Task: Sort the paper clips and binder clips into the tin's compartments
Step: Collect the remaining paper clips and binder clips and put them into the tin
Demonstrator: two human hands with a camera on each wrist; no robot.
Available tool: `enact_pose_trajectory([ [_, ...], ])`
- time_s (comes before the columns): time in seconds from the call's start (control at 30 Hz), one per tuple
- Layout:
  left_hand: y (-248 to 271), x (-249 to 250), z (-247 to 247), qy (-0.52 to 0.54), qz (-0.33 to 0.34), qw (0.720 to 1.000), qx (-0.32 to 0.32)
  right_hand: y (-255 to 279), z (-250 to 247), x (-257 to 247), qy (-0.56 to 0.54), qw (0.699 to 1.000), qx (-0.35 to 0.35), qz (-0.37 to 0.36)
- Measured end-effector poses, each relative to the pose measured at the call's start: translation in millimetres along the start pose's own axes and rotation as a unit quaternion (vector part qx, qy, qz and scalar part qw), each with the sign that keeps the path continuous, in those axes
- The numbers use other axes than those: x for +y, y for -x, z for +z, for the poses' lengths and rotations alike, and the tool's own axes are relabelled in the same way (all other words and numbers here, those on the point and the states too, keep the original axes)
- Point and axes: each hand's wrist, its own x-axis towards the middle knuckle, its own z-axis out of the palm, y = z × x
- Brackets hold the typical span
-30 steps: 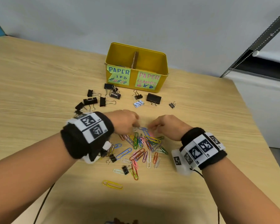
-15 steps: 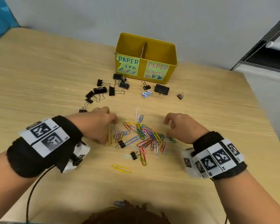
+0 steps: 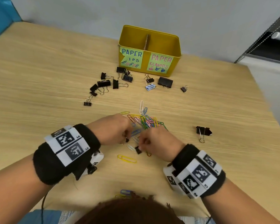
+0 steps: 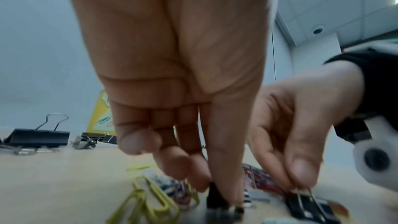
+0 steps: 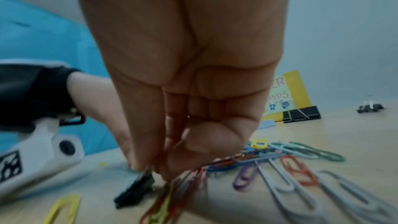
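The yellow tin (image 3: 176, 46) stands at the back, a cardboard divider splitting it under the labels "PAPER CLIPS" on the left and "PAPER CLAMPS" on the right. A pile of coloured paper clips (image 3: 145, 122) lies mid-table. At its near edge my left hand (image 3: 126, 139) pinches a small black binder clip (image 4: 215, 198) between thumb and fingers. Just beside it, my right hand (image 3: 140, 147) pinches the wire handles of another small black binder clip (image 5: 135, 190). Both clips are touching or just above the table.
Several black binder clips (image 3: 103, 83) and a pale blue one (image 3: 150, 87) lie scattered in front of the tin. A larger black binder clip (image 3: 202, 130) lies right of the pile. A yellow paper clip (image 3: 126, 159) lies near me. The table edge runs along the right.
Both hands have drawn in to the near side of the pile, and each now pinches a small black binder clip. A larger black binder clip now lies to the right of the pile.
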Motion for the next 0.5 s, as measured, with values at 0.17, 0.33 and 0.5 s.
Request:
enact_pose_trajectory([
  [0.17,16,-17,-12,0.033,-0.05,0.998,-0.025,0,-8,-9,-0.044,0.998,0.038,-0.021],
  [0.33,30,-31,-28,0.014,-0.121,0.982,-0.144,-24,-6,-46,-0.07,0.993,-0.004,-0.09],
  [0.5,36,-56,-45,0.025,-0.144,0.986,-0.074,-27,-13,-27,-0.089,0.993,-0.005,-0.078],
])
